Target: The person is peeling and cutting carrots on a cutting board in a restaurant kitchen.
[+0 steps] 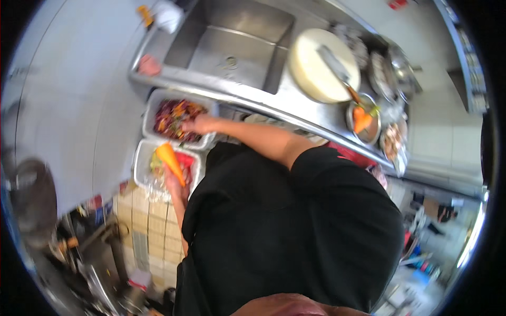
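Note:
My left hand (176, 185) is closed around a thick peeled-looking carrot (170, 162), held tilted above a white plastic tub (136, 164). Inside that tub are pale green vegetable pieces, something red and clear plastic film, partly hidden by the carrot and hand. My right hand (201, 124) reaches into a second white tub (148, 114) beside it, beneath the counter's front edge. Purple and orange vegetable scraps (172, 116) cover this tub's bottom. My right fingers touch the scraps; blur hides whether they grip any.
A stainless steel sink (237, 47) lies beyond the counter edge (253, 103). To its right, a knife with a broad blade (332, 61) rests on a thick round chopping board (306, 65). A metal bowl (349, 118) holds carrots (360, 118). A pink cloth or sponge (149, 65) sits at the sink's left corner.

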Available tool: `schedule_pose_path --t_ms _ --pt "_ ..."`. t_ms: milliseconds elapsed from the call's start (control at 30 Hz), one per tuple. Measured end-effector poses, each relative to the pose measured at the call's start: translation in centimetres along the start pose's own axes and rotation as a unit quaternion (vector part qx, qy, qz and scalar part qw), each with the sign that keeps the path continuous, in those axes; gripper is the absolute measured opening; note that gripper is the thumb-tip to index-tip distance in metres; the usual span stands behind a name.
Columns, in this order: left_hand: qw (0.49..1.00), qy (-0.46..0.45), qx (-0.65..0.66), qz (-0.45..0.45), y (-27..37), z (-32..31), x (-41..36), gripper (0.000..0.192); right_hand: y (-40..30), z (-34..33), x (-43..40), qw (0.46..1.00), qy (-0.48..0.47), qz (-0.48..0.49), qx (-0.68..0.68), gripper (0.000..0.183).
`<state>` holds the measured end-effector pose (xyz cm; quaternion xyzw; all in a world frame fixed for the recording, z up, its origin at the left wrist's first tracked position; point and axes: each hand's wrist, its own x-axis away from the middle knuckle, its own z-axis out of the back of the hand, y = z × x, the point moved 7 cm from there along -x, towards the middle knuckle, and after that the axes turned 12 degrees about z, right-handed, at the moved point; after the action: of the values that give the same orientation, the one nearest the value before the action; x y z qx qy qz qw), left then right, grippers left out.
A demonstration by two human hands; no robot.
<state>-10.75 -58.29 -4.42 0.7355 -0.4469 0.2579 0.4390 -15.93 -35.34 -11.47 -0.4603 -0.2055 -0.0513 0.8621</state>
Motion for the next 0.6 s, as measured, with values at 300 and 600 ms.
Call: schedule_pose_path --t_ms 300,600 --pt "0.917 0.098 -0.379 -0.074 1.7 -2.6 -5.9 0.041 9.1 8.4 18.1 0.969 0.063 -0.141 -0.192 0.030" --pt "0.857 -0.055 -0.492 -0.143 -3.6 -22.0 -8.7 0.028 13.3 25.3 37.1 0.903 0.379 -0.120 -0.163 0.027"
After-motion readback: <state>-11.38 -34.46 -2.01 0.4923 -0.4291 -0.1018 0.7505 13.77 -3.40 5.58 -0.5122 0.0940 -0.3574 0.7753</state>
